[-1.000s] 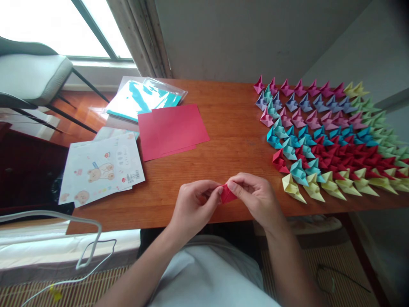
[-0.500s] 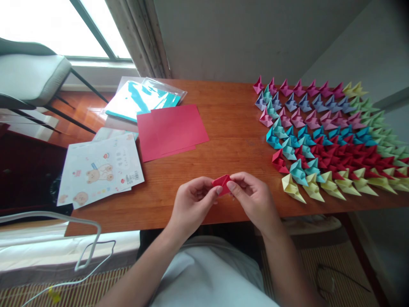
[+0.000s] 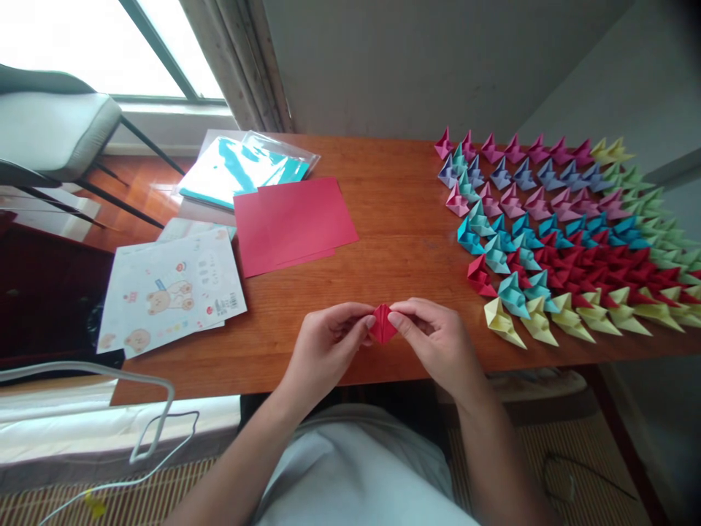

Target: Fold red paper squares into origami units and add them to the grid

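Note:
A small piece of folded red paper (image 3: 384,325) is held above the table's front edge, pinched from both sides. It has a diamond outline with creases running down its middle. My left hand (image 3: 333,342) grips its left corner between thumb and fingers. On the opposite corner, the thumb and fingers of my right hand (image 3: 432,337) are closed. To the right stand rows of folded paper pieces with pointed tips, among them red ones (image 3: 585,274), yellow ones (image 3: 539,323) and blue ones (image 3: 468,235).
Red paper sheets (image 3: 299,223) lie left of centre on the wooden table (image 3: 394,197). Behind them is a glossy plastic pack of turquoise paper (image 3: 235,172). White sheets with a bear print (image 3: 175,288) rest at the left edge. A chair (image 3: 66,139) stands by the window.
The folded red paper has gone from a slanted, flatter shape to an upright diamond with its creases facing me. Both hands have shifted slightly, still pinching it.

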The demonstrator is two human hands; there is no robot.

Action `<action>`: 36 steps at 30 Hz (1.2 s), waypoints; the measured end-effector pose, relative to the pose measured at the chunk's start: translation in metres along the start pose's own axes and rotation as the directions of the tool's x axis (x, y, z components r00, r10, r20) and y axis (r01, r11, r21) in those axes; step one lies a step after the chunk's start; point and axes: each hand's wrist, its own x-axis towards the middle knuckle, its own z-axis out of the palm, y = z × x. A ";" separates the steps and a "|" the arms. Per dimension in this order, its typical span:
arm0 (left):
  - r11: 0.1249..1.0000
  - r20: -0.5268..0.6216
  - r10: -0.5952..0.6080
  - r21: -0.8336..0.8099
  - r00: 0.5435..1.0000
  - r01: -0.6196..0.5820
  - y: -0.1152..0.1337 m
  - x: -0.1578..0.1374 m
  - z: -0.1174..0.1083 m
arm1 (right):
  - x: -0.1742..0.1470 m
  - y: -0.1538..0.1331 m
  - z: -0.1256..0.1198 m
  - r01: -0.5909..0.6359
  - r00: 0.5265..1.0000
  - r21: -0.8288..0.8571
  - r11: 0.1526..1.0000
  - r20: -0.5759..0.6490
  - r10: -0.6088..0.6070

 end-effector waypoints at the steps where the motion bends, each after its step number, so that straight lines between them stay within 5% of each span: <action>1: 0.999 -0.011 0.017 0.028 1.000 -0.016 -0.001 0.000 -0.001 | 0.000 0.000 0.001 0.003 1.000 -0.012 1.000 -0.002 -0.003; 5: 0.942 -0.039 0.185 0.290 0.982 -0.166 -0.004 -0.001 -0.002 | 0.000 0.000 0.003 0.023 1.000 -0.060 0.998 -0.010 -0.024; 10: 0.707 0.012 0.386 0.639 0.923 -0.304 -0.008 0.000 -0.002 | 0.002 0.003 0.005 0.078 0.996 -0.179 0.981 -0.033 -0.085; 17: 0.428 0.096 0.463 0.846 0.881 -0.317 -0.014 0.002 0.000 | 0.005 0.010 0.013 0.185 0.976 -0.510 0.840 -0.005 -0.217; 22: 0.413 0.190 0.470 0.816 0.862 -0.405 -0.014 0.005 -0.003 | 0.004 0.013 0.018 0.227 0.955 -0.598 0.769 -0.019 -0.297; 30: 0.376 0.288 0.475 0.788 0.831 -0.488 -0.011 0.007 -0.006 | -0.007 0.012 0.004 0.378 0.926 -0.546 0.747 0.210 -0.315; 36: 0.371 0.331 0.467 0.768 0.820 -0.522 -0.009 0.009 -0.011 | -0.008 0.011 0.002 0.396 0.918 -0.567 0.722 0.224 -0.328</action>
